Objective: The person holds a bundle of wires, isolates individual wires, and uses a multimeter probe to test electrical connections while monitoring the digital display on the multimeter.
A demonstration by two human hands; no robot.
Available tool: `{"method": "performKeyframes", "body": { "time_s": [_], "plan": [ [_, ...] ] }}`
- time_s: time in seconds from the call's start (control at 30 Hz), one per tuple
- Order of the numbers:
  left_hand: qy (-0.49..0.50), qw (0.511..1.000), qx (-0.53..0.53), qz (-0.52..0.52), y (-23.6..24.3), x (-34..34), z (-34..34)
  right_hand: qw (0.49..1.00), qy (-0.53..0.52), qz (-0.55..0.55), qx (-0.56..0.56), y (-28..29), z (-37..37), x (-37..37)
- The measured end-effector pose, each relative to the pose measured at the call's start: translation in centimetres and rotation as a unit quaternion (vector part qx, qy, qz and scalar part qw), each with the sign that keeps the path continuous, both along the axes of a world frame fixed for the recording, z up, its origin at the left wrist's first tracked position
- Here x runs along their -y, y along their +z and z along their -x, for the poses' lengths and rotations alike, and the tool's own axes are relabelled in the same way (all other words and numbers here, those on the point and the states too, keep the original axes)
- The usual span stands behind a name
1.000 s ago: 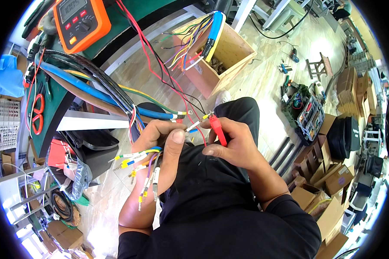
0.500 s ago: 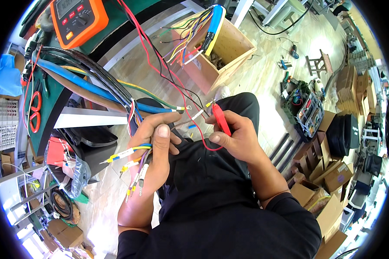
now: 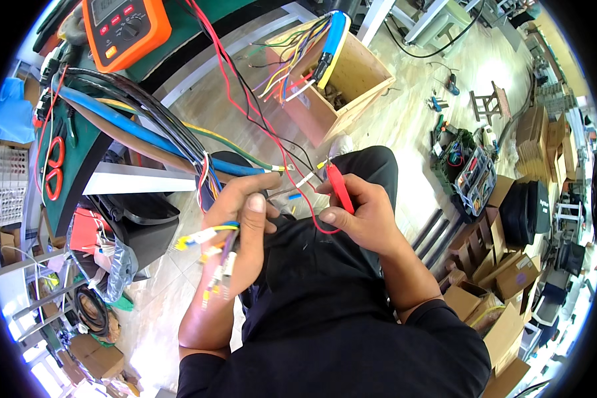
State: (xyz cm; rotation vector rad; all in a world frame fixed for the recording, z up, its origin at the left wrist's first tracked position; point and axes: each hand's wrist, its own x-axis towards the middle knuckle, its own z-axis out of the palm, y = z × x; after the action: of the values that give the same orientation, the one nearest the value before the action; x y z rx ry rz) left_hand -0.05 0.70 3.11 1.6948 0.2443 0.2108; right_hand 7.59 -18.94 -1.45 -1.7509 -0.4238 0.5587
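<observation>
- Grip of right hand point(image 3: 361, 215) was closed around a slender red plastic clip point(image 3: 338, 189), held over the black-trousered lap point(image 3: 298, 249), right of the left hand point(image 3: 233, 207).
- Left hand held a loose bundle of thin multicoloured wires with white and yellow sleeves point(image 3: 205, 235); their lower ends were blurred.
- Orange-cased handheld meter point(image 3: 129, 30) and red-handled scissors point(image 3: 55, 182) lay on the green surface point(image 3: 79, 166).

An electrical workshop, where an orange meter point(image 3: 127, 33) and red-handled scissors point(image 3: 55, 168) lie on a green bench point(image 3: 74, 162) left of the left hand point(image 3: 240, 215); an open toolbox point(image 3: 469, 174) and cardboard boxes point(image 3: 521, 273) sit right of the right hand point(image 3: 359, 215).
</observation>
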Motion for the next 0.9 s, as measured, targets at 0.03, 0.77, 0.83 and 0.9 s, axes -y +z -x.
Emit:
{"method": "performKeyframes", "body": {
  "time_s": [0.03,0.77,0.83,0.9],
  "plan": [
    [-0.011,0.998,-0.015,-0.052,0.3,-0.1,0.1,1.000,-0.001,0.018,0.005,-0.1,-0.1,0.0],
    [0.004,0.999,0.022,0.048,0.7,-1.3,0.0,0.984,-0.018,0.175,-0.026,-9.1,-2.2,1.9],
    [0.007,0.997,0.008,0.073,0.6,-1.4,-1.0,0.986,-0.006,0.165,-0.022,-9.1,-2.2,1.8],
    [0.016,0.996,-0.001,0.091,0.3,-1.3,-2.2,0.988,-0.006,0.154,-0.024,-9.7,-2.0,2.0]
  ]
}}
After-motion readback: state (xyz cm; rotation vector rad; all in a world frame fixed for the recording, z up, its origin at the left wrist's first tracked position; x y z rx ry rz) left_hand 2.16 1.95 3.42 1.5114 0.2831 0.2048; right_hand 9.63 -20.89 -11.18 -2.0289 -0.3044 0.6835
